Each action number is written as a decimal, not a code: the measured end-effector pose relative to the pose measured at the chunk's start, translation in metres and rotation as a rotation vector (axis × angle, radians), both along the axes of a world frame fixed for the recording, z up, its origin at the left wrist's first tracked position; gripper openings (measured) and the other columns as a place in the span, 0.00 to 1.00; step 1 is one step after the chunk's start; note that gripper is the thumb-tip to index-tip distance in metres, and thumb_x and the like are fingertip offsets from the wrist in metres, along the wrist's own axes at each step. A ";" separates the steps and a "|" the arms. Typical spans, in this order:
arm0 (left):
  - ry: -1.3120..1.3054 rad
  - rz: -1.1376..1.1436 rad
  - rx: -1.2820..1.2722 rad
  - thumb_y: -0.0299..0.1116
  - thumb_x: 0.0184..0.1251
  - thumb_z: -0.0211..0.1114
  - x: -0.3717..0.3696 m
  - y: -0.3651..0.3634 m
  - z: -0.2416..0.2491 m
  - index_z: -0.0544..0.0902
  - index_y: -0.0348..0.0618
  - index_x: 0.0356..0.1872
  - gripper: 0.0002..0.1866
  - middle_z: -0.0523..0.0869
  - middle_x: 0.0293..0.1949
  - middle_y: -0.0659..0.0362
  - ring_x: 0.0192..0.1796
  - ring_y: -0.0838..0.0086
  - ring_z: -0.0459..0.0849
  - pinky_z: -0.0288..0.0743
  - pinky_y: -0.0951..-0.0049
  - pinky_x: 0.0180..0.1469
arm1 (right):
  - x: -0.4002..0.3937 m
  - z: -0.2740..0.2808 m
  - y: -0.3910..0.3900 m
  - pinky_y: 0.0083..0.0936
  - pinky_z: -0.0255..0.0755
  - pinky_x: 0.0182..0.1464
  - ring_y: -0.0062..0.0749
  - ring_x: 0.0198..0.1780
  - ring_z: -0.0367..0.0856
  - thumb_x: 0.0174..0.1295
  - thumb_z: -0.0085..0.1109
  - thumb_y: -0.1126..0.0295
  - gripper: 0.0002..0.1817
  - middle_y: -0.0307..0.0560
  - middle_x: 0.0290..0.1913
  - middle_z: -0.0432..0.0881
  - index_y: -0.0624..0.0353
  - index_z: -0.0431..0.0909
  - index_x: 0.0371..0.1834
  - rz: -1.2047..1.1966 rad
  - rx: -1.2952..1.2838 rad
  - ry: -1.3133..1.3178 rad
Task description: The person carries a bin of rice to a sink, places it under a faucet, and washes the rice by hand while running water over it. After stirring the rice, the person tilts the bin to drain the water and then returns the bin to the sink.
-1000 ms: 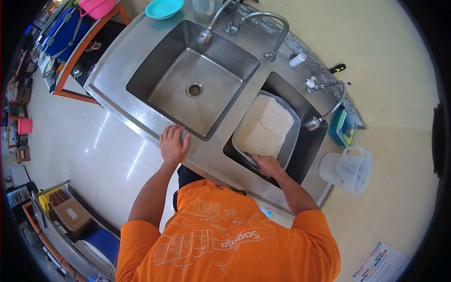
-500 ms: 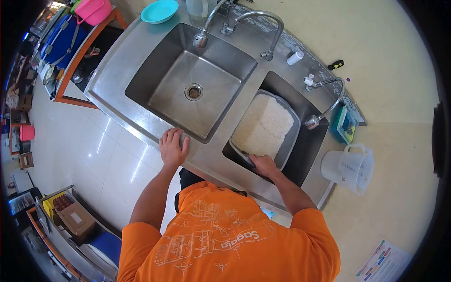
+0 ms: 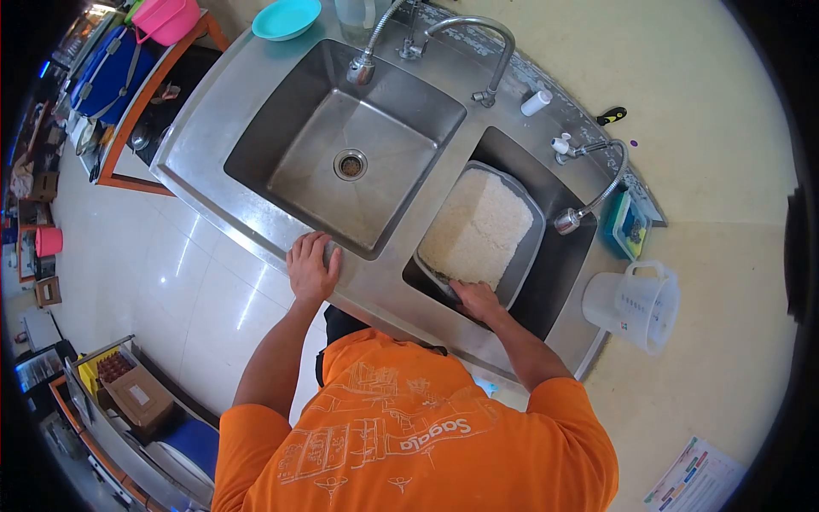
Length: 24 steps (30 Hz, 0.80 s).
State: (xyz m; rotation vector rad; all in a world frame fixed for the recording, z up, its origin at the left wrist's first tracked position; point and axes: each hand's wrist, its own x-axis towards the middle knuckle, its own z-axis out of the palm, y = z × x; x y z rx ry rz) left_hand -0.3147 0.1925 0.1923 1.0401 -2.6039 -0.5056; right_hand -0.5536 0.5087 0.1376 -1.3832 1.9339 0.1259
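I am resting my left hand (image 3: 311,266) flat on the front rim of the steel tabletop (image 3: 213,111), fingers spread and clamped on nothing — it appears to be bracing my weight. My right hand (image 3: 478,299) is gripping the near edge of the grey tray (image 3: 533,239), at its 6 o'clock rim. The tray is sitting tilted in the right basin (image 3: 567,273), probably so the white rice (image 3: 478,226) drains. Counting: two basins, the left basin (image 3: 341,145) holding nothing, three taps, one tray. One white jug (image 3: 636,307) is standing at 3 o'clock of the tray — clear of both hands.
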 end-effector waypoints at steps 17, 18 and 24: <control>-0.004 0.002 0.014 0.43 0.65 0.65 0.000 0.000 0.000 0.81 0.47 0.52 0.18 0.80 0.56 0.59 0.65 0.60 0.72 0.63 0.57 0.66 | -0.001 -0.002 -0.001 0.50 0.75 0.49 0.57 0.48 0.83 0.61 0.60 0.68 0.19 0.59 0.46 0.83 0.53 0.72 0.55 -0.072 0.053 -0.039; -0.005 0.005 0.010 0.43 0.65 0.65 0.000 -0.001 0.000 0.81 0.47 0.52 0.18 0.80 0.56 0.59 0.65 0.60 0.73 0.63 0.57 0.66 | -0.004 -0.002 -0.002 0.50 0.75 0.48 0.57 0.47 0.83 0.62 0.58 0.68 0.18 0.59 0.46 0.83 0.52 0.74 0.56 -0.097 0.078 -0.057; 0.010 -0.004 0.006 0.43 0.64 0.65 -0.001 -0.001 0.001 0.81 0.47 0.52 0.18 0.80 0.56 0.59 0.64 0.60 0.73 0.64 0.57 0.66 | -0.074 0.056 -0.043 0.40 0.77 0.49 0.51 0.45 0.84 0.63 0.56 0.70 0.19 0.57 0.44 0.84 0.51 0.76 0.59 -0.477 -0.277 -0.015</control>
